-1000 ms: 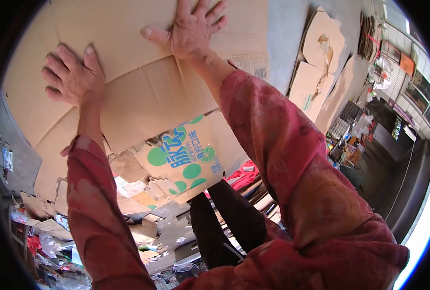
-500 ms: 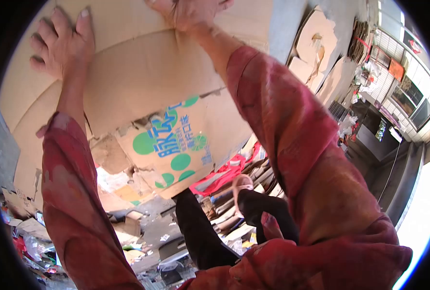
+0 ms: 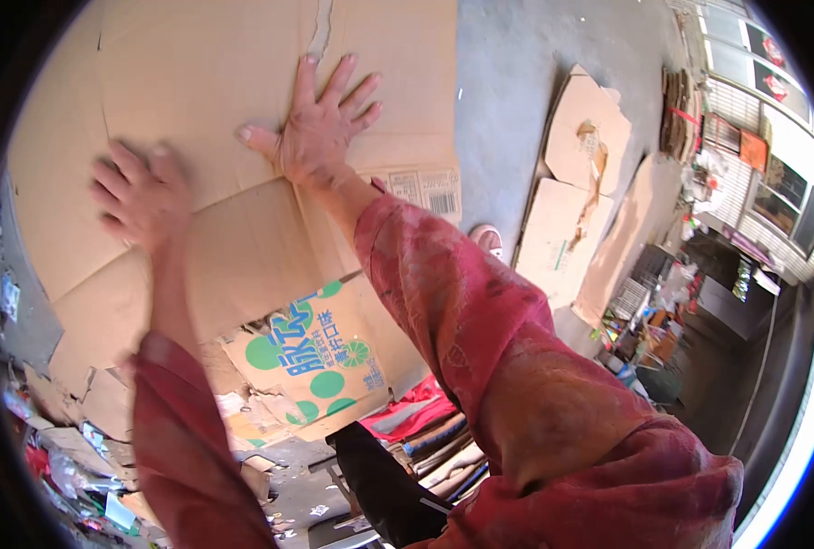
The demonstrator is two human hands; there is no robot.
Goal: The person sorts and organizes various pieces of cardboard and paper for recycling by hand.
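A large flattened cardboard sheet (image 3: pixel 224 82) fills the upper left of the view. My left hand (image 3: pixel 146 197) lies on it at the left, fingers apart, slightly blurred. To the right, my right hand (image 3: pixel 315 137) is spread on the same sheet, below a torn slit, holding nothing. Beneath both hands is a crease, and a printed panel (image 3: pixel 320 352) with green dots and blue lettering hangs at the lower edge. A barcode label (image 3: pixel 425 192) shows to the right of my right wrist.
Flat cardboard pieces (image 3: pixel 562 220) lie on the grey floor (image 3: pixel 507 82) at right. A stacked cardboard bundle (image 3: pixel 677 110) stands farther off. Red cloth (image 3: pixel 416 407) and stacked cardboard lie below the sheet. Litter (image 3: pixel 68 467) covers the lower left. A shoe (image 3: pixel 486 240) shows beside the sheet.
The view has shifted, showing more of the sheet and floor. My right hand has come down from the top edge and now lies spread on the cardboard. My left hand remains on the sheet.
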